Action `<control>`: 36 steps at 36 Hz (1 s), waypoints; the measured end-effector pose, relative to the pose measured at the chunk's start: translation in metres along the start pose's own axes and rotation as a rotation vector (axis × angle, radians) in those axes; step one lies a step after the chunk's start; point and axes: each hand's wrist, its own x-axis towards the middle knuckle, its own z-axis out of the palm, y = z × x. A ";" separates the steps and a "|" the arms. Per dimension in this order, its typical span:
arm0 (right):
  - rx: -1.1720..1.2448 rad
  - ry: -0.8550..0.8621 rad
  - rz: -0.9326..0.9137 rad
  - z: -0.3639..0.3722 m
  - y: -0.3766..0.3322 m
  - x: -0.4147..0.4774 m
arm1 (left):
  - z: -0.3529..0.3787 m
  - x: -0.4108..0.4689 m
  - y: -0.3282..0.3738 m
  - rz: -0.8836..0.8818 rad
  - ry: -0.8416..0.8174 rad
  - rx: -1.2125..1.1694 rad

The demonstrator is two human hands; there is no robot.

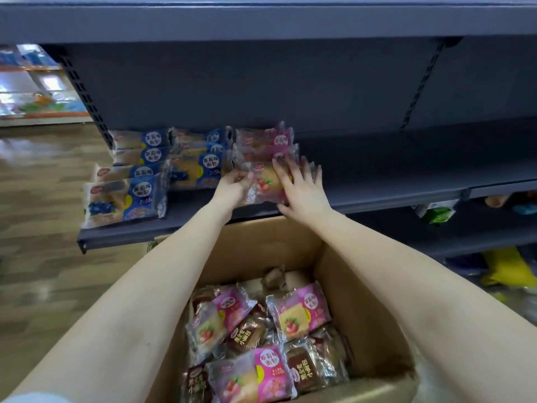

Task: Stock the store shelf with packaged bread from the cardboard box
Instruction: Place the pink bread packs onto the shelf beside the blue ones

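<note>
A pink strawberry bread pack lies near the front of the dark grey shelf, in front of two more pink packs. My left hand pinches its left edge with curled fingers. My right hand lies on its right side with fingers spread and straight. Blue bread packs fill the shelf's left part in two rows. Below, the open cardboard box holds several pink packs and brown packs.
The right part of the shelf is bare. A shelf board hangs overhead. A lower shelf at right holds a green-and-white carton and a yellow bag. Wooden floor lies to the left.
</note>
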 end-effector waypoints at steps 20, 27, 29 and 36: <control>0.003 0.011 -0.001 0.011 -0.005 0.038 | 0.003 0.018 0.002 -0.096 0.112 -0.145; -0.006 -0.016 -0.041 0.013 0.001 0.043 | -0.001 0.026 0.003 -0.236 0.101 -0.267; -0.021 -0.007 -0.048 0.015 0.002 0.047 | 0.000 0.029 0.003 -0.242 0.122 -0.313; -0.007 -0.045 0.022 0.024 -0.007 0.057 | 0.004 0.037 -0.001 -0.185 0.319 -0.405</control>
